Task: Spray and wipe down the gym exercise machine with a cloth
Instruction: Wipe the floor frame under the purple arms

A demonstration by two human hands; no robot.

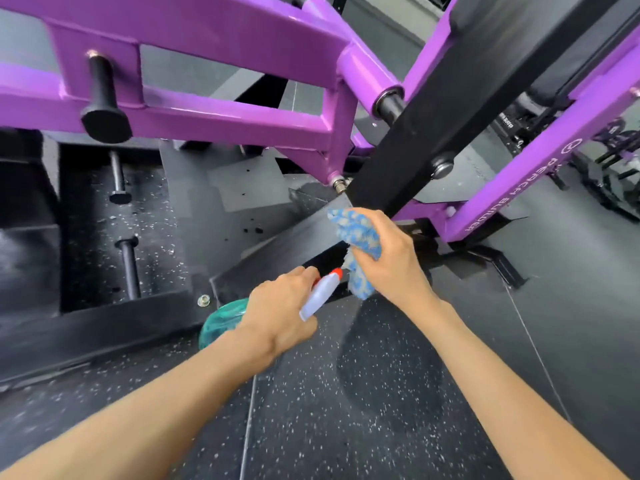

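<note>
Gym machine (221,32) lettered "BUILDER"; left hand (277,313) grips spray bottle (320,292), right hand (391,258) clutches blue cloth (356,233).

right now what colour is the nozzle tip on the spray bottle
Red-orange, on a pale lavender spray head of the spray bottle held in the left hand; head view.

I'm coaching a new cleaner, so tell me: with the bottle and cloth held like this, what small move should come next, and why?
Probably one squeeze of the trigger. The left hand grips the teal spray bottle with its pale head, and its red nozzle sits close to the hanging end of the blue-and-white fluffy cloth that the right hand holds beside the machine's black upright beam.
</note>
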